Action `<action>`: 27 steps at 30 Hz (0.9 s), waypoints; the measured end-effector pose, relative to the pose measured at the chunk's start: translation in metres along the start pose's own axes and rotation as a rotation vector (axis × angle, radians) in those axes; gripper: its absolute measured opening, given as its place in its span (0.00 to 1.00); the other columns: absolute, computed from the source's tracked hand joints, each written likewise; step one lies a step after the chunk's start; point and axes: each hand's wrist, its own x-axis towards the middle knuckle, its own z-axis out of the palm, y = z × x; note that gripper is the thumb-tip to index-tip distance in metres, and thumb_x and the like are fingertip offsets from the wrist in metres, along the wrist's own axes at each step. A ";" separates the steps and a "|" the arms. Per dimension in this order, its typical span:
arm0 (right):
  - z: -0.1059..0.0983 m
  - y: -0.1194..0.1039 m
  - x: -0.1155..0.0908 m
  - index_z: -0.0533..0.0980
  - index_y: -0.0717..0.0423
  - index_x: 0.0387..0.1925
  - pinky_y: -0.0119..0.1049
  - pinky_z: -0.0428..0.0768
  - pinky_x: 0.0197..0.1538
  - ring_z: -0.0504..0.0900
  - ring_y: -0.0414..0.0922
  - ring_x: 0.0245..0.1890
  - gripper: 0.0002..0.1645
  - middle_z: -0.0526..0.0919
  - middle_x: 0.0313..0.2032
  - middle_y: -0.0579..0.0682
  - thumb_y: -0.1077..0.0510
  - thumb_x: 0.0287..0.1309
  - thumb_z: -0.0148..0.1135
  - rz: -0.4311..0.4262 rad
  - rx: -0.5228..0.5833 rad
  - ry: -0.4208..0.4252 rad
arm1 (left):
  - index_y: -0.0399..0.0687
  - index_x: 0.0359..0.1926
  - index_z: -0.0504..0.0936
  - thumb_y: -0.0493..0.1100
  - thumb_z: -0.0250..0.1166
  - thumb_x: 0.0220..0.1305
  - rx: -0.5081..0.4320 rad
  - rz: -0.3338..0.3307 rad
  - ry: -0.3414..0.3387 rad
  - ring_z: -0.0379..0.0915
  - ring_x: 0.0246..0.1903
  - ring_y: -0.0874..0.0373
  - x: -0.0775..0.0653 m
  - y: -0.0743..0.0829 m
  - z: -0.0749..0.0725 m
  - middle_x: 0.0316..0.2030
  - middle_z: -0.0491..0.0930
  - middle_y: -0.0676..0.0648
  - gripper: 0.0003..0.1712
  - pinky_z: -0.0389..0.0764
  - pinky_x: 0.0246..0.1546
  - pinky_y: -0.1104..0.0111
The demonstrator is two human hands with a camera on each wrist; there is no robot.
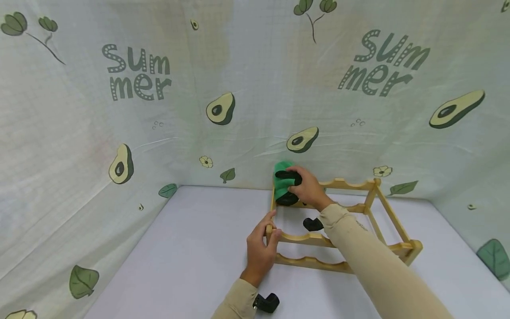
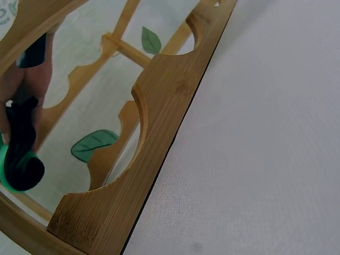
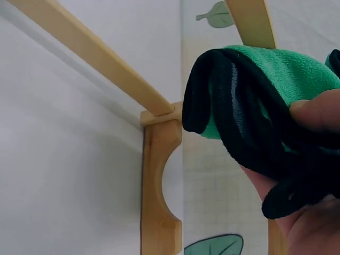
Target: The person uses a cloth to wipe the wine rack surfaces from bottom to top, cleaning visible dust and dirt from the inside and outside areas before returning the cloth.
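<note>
A light wooden rack (image 1: 311,240) with scalloped rails stands on the white table. My left hand (image 1: 260,251) grips its front left corner, thumb on the near side and fingers behind. At the back left corner, my right hand (image 1: 310,189) pinches a folded green cloth with black edging (image 1: 281,187). Close up in the right wrist view, the cloth (image 3: 287,69) is bunched in thick folds between thumb and fingers, overlapping a wooden bar. The left wrist view shows a scalloped rail (image 2: 164,90) of the rack, with the right hand and cloth beyond it.
A white curtain (image 1: 259,66) printed with avocados and leaves hangs behind and beside the table (image 1: 191,248). One black angled piece (image 1: 267,303) is at the left cuff; another (image 1: 312,224) shows by the right forearm. The rack's right end post (image 1: 414,246) lies beyond the right sleeve.
</note>
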 end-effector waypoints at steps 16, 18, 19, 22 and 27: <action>-0.011 0.000 -0.001 0.78 0.59 0.57 0.53 0.74 0.58 0.74 0.58 0.59 0.27 0.78 0.57 0.63 0.70 0.53 0.66 -0.016 -0.124 0.058 | 0.44 0.46 0.79 0.38 0.65 0.68 0.008 0.029 -0.006 0.78 0.43 0.54 0.000 -0.002 0.002 0.56 0.81 0.41 0.07 0.74 0.42 0.71; -0.014 0.000 -0.002 0.78 0.60 0.57 0.54 0.74 0.58 0.74 0.59 0.58 0.27 0.78 0.55 0.64 0.70 0.52 0.66 -0.033 -0.178 0.058 | 0.43 0.50 0.80 0.39 0.65 0.69 0.010 0.036 -0.004 0.76 0.40 0.55 0.001 -0.003 0.002 0.54 0.82 0.41 0.11 0.74 0.42 0.71; -0.016 0.000 -0.003 0.79 0.60 0.56 0.54 0.74 0.57 0.75 0.59 0.56 0.27 0.78 0.54 0.64 0.70 0.52 0.65 -0.038 -0.204 0.057 | 0.41 0.53 0.80 0.40 0.65 0.69 0.016 0.039 -0.003 0.75 0.38 0.56 0.002 -0.003 0.002 0.52 0.83 0.42 0.14 0.74 0.41 0.71; -0.021 -0.001 -0.006 0.79 0.60 0.56 0.55 0.76 0.55 0.76 0.60 0.53 0.26 0.78 0.52 0.65 0.70 0.53 0.65 -0.042 -0.268 0.055 | 0.40 0.56 0.79 0.40 0.66 0.68 0.018 0.036 -0.002 0.77 0.40 0.54 0.001 -0.003 0.001 0.51 0.83 0.41 0.17 0.75 0.44 0.72; -0.029 0.000 -0.011 0.79 0.59 0.56 0.54 0.78 0.51 0.78 0.60 0.49 0.26 0.78 0.50 0.65 0.69 0.54 0.65 -0.025 -0.329 0.052 | 0.43 0.46 0.80 0.35 0.68 0.64 0.009 0.022 -0.002 0.80 0.49 0.47 0.000 -0.003 0.000 0.55 0.81 0.38 0.10 0.76 0.48 0.75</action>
